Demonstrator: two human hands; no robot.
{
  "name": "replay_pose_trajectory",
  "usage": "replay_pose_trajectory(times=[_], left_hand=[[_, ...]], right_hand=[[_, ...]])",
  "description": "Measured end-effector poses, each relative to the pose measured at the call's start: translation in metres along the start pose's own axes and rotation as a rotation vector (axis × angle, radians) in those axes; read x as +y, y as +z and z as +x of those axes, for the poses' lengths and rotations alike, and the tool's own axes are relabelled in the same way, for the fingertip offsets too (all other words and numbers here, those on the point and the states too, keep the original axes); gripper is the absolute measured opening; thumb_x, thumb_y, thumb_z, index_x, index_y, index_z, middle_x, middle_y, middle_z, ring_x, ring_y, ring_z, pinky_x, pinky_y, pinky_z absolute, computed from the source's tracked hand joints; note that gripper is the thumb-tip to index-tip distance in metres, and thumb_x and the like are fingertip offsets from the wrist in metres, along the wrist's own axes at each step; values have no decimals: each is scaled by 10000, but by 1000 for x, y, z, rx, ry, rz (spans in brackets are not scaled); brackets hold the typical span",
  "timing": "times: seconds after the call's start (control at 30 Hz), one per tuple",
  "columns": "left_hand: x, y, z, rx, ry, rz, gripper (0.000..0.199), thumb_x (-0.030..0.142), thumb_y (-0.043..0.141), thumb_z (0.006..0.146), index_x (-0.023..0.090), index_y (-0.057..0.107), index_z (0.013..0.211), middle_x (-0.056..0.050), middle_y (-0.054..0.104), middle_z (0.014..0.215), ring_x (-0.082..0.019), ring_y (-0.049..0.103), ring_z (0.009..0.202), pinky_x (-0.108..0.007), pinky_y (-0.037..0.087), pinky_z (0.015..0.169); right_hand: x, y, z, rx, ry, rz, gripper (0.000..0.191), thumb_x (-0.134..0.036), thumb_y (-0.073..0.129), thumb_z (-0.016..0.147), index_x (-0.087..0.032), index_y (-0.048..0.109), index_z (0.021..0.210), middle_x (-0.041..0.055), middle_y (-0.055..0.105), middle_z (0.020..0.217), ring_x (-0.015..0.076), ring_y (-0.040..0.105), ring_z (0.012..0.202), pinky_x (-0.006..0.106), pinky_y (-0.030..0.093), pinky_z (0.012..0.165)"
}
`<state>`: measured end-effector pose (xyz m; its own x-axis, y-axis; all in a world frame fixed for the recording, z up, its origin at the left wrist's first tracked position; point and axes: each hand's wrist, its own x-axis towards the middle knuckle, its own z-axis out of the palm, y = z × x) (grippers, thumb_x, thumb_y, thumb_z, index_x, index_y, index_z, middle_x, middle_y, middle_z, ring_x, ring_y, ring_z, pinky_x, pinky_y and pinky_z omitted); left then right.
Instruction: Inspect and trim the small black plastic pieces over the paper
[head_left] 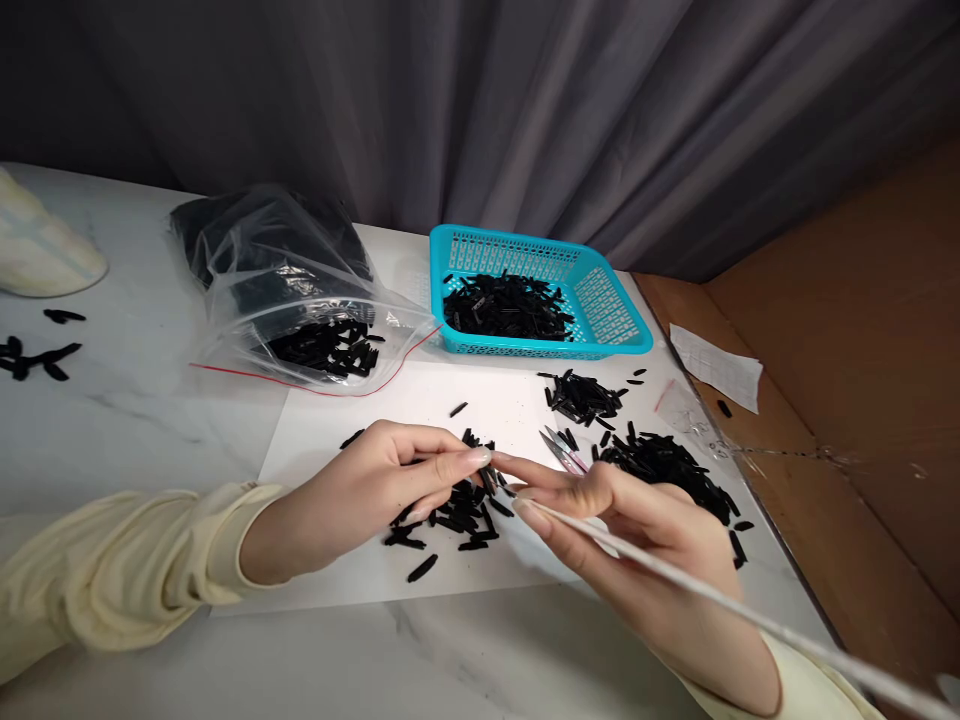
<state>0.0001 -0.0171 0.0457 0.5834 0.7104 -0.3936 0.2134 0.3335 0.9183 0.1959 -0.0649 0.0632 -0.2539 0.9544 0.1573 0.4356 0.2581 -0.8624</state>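
My left hand (405,470) is closed in a pinch above a loose pile of small black strips (461,515); what lies between its fingertips is too small to make out. Close beside it, my right hand (615,520) has its thumb and fingers closed on a thin white cord (697,590), which runs off to the lower right. The fingertips of both hands nearly meet over white paper (330,590). Just behind my right hand lie small scissors (562,450) with pink handles, partly hidden.
A blue basket (630,335) of black strips stands at the back. Left of it is a clear zip bag (300,300) with black contents. More strips lie in piles at right (667,465) and loose at far left (37,358), near a pale sleeve (45,240).
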Motion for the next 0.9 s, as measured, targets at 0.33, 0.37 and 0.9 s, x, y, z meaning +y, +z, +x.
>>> replay_pose_trajectory(times=[0.33, 0.37, 0.9], left_hand=[[4, -3, 3, -109, -192, -275, 304, 413, 519, 837, 146, 511, 691, 79, 290, 476, -52, 169, 431, -223, 140, 418], [4, -3, 2, -110, -203, -278, 304, 416, 532, 828, 146, 509, 689, 80, 283, 479, -51, 161, 431, -225, 131, 418], [2, -5, 1, -86, -451, -609, 311, 219, 486, 832, 143, 408, 541, 70, 312, 473, -24, 209, 360, -161, 133, 327]], right_hand=[[11, 7, -1, 59, -424, -114, 226, 14, 594, 758, -187, 587, 861, 89, 652, 1095, 255, 620, 1007, 378, 561, 848], [11, 5, 0, 41, -448, -154, 232, 8, 583, 769, -189, 587, 892, 89, 650, 1098, 250, 609, 1027, 378, 554, 859], [16, 10, 2, -145, -564, -454, 247, -54, 363, 906, -174, 572, 848, 103, 584, 1203, 130, 462, 1201, 327, 372, 1040]])
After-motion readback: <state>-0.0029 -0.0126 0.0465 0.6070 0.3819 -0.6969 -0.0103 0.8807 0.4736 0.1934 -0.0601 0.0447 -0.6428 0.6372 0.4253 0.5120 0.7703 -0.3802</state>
